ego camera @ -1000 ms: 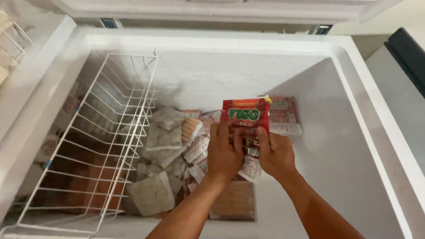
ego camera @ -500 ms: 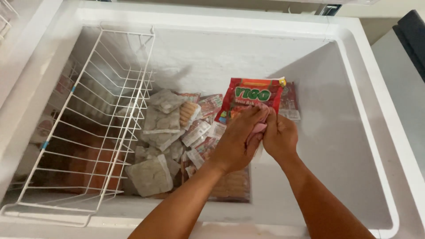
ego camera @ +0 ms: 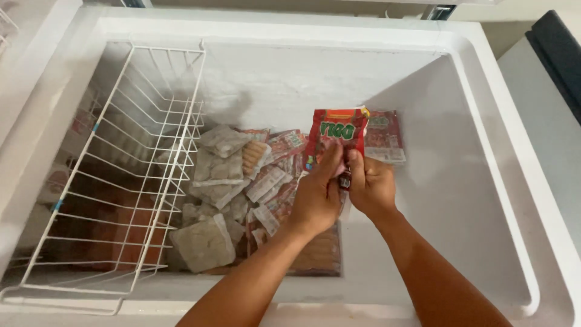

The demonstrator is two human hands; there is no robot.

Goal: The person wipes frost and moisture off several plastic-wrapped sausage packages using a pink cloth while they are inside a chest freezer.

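Observation:
Both my hands hold a red food packet (ego camera: 334, 132) above the inside of an open white chest freezer (ego camera: 484, 91). My left hand (ego camera: 318, 195) grips the packet's lower left part with fingers curled over its front. My right hand (ego camera: 370, 185) pinches its lower right edge. The packet stands roughly upright over a pile of frozen packets (ego camera: 242, 181) on the freezer floor. A second red packet (ego camera: 384, 138) lies just behind and to the right of the held one.
A white wire basket (ego camera: 121, 175) hangs in the freezer's left half, with reddish packages beneath it. Pale frosted bags (ego camera: 203, 242) lie in the pile. A raised white step (ego camera: 460, 200) fills the freezer's right side. A grey appliance (ego camera: 554, 79) stands at the right.
My hands have shifted the red packet slightly up and to the right, and the camera has tilted so the freezer sits higher in view. The grip has stayed the same.

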